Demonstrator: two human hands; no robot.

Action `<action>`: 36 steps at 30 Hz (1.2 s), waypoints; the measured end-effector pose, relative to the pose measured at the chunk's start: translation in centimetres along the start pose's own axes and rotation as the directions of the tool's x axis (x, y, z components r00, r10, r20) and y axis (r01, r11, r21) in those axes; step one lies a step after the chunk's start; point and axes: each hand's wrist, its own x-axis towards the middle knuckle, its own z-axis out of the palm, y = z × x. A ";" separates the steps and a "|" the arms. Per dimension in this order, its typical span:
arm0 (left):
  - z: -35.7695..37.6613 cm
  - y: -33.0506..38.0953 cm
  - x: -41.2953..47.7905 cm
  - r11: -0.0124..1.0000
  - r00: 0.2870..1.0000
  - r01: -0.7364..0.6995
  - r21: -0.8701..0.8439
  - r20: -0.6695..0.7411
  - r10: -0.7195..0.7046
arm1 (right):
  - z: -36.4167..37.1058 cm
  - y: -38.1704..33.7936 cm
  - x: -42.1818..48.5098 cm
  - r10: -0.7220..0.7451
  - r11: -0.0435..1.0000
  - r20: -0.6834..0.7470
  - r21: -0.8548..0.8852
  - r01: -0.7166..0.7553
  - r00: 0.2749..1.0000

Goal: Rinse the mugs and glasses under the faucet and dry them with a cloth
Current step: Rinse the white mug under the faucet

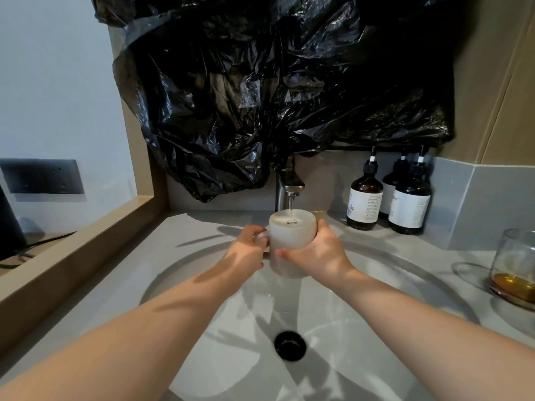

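Note:
A white mug is held upright under the metal faucet, and a thin stream of water runs into it. The mug is full almost to the rim. My left hand grips the handle on the mug's left side. Around the mug's right side and lower body wraps my right hand. Both hold it over the grey round sink basin. On the counter at the far right stands a clear glass with a little amber liquid in its bottom. No cloth is in view.
Three dark pump bottles stand at the back right of the counter. A black plastic sheet hangs over the wall above the faucet. The black drain lies in the basin's middle. A wooden ledge borders the left side.

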 end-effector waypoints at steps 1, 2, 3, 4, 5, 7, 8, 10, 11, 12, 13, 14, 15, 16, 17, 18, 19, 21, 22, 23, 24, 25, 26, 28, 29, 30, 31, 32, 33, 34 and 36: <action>0.0 0.0 0.0 1.000 1.000 -0.021 -0.005 0.001 0.021 | 0.1 0.2 0.3 0.047 0.997 -0.019 0.062 -0.046 0.999; -0.1 0.0 -0.1 0.999 0.999 -0.045 -0.014 0.013 0.045 | 0.1 0.4 0.6 0.101 0.987 -0.030 0.128 -0.097 0.994; -0.2 0.0 -0.3 0.997 0.997 -0.068 -0.031 0.031 0.069 | 0.0 0.4 0.8 0.159 0.969 -0.028 0.194 -0.150 0.987; -0.3 0.1 -0.3 0.995 0.994 -0.091 -0.045 0.051 0.093 | -0.3 0.5 0.9 0.228 0.944 -0.004 0.247 -0.220 0.974; -0.5 0.1 -0.4 0.992 0.991 -0.111 -0.056 0.074 0.115 | -0.6 0.6 1.1 0.300 0.910 0.034 0.290 -0.297 0.953; -0.7 0.1 -0.3 0.985 0.977 -0.171 -0.011 0.129 0.171 | -1.5 0.5 1.1 0.420 0.831 0.134 0.340 -0.440 0.898; -0.9 -0.1 -0.3 0.969 0.963 -0.235 0.078 0.150 0.222 | -2.0 0.4 1.0 0.464 0.792 0.186 0.352 -0.499 0.866; -1.1 -0.5 -0.4 0.816 0.900 -0.434 0.382 0.214 0.379 | -2.9 0.2 0.9 0.515 0.752 0.255 0.324 -0.574 0.819; -1.1 -0.9 -0.4 0.675 0.846 -0.530 0.513 0.266 0.462 | -3.3 0.2 0.9 0.530 0.743 0.278 0.303 -0.597 0.801; -1.0 -1.1 -0.3 0.543 0.794 -0.592 0.595 0.317 0.519 | -3.6 0.2 0.9 0.540 0.738 0.297 0.282 -0.613 0.787; -1.0 -1.1 -0.4 0.454 0.764 -0.616 0.644 0.348 0.544 | -3.9 0.2 0.9 0.546 0.736 0.312 0.265 -0.623 0.778; -1.0 -0.8 -0.5 0.372 0.739 -0.629 0.683 0.375 0.560 | -4.1 0.2 1.0 0.551 0.734 0.326 0.248 -0.632 0.768; -1.1 -0.2 -0.6 0.244 0.693 -0.646 0.723 0.422 0.584 | -4.2 0.2 1.0 0.555 0.736 0.340 0.226 -0.638 0.760; -1.2 0.3 -0.4 0.062 0.608 -0.669 0.741 0.498 0.618 | -4.3 0.2 1.0 0.559 0.742 0.355 0.189 -0.643 0.749; -1.2 0.7 -0.2 -0.116 0.503 -0.685 0.719 0.583 0.639 | -4.3 0.2 1.0 0.566 0.748 0.369 0.147 -0.647 0.737; -1.3 0.9 0.0 -0.257 0.414 -0.683 0.684 0.651 0.636 | -4.3 0.2 1.0 0.571 0.753 0.383 0.109 -0.650 0.726; -1.3 1.1 0.2 -0.341 0.362 -0.676 0.653 0.698 0.618 | -4.3 0.1 0.9 0.576 0.755 0.395 0.079 -0.651 0.716; -1.3 1.0 0.1 -0.378 0.322 -0.699 0.607 0.739 0.592 | -4.3 0.2 0.8 0.581 0.762 0.406 0.032 -0.647 0.705; -1.2 0.9 0.2 -0.369 0.313 -0.723 0.584 0.754 0.578 | -4.3 0.2 0.7 0.588 0.761 0.411 0.011 -0.649 0.696; -1.2 0.8 0.1 -0.357 0.303 -0.750 0.557 0.769 0.562 | -4.3 0.2 0.7 0.595 0.758 0.419 -0.010 -0.652 0.686; -1.1 0.8 0.1 -0.342 0.293 -0.777 0.529 0.783 0.548 | -4.4 0.3 0.6 0.603 0.755 0.427 -0.030 -0.656 0.674; -0.9 0.8 -0.1 -0.297 0.313 -0.799 0.523 0.783 0.537 | -4.4 0.4 0.6 0.612 0.748 0.432 -0.042 -0.663 0.663; -0.8 0.8 -0.4 -0.219 0.367 -0.812 0.541 0.766 0.529 | -4.6 0.5 0.7 0.621 0.739 0.436 -0.048 -0.672 0.652; -0.8 0.7 -0.9 0.082 0.593 -0.766 0.637 0.651 0.474 | -5.1 0.7 0.8 0.619 0.726 0.457 -0.025 -0.687 0.639; -0.8 0.5 -1.1 0.234 0.682 -0.714 0.660 0.579 0.448 | -5.3 0.9 0.9 0.609 0.718 0.480 0.006 -0.696 0.632; -0.7 0.3 -1.2 0.357 0.735 -0.671 0.650 0.517 0.439 | -5.4 1.0 1.0 0.597 0.708 0.505 0.034 -0.705 0.624; -0.8 0.2 -1.1 0.473 0.782 -0.622 0.624 0.461 0.419 | -5.4 1.0 1.0 0.587 0.702 0.525 0.049 -0.710 0.617; -0.9 0.1 -0.9 0.591 0.832 -0.554 0.586 0.391 0.392 | -5.2 0.9 1.0 0.581 0.699 0.538 0.055 -0.713 0.611; -1.2 0.1 -0.7 0.706 0.883 -0.468 0.531 0.316 0.347 | -4.9 0.8 0.9 0.576 0.698 0.546 0.058 -0.714 0.608; -1.4 0.1 -0.7 0.806 0.923 -0.377 0.456 0.259 0.285 | -4.6 0.6 0.8 0.575 0.700 0.548 0.056 -0.712 0.607; -1.6 -0.1 -0.7 0.924 0.962 -0.230 0.304 0.213 0.169 | -4.1 0.1 0.6 0.572 0.702 0.546 0.060 -0.709 0.612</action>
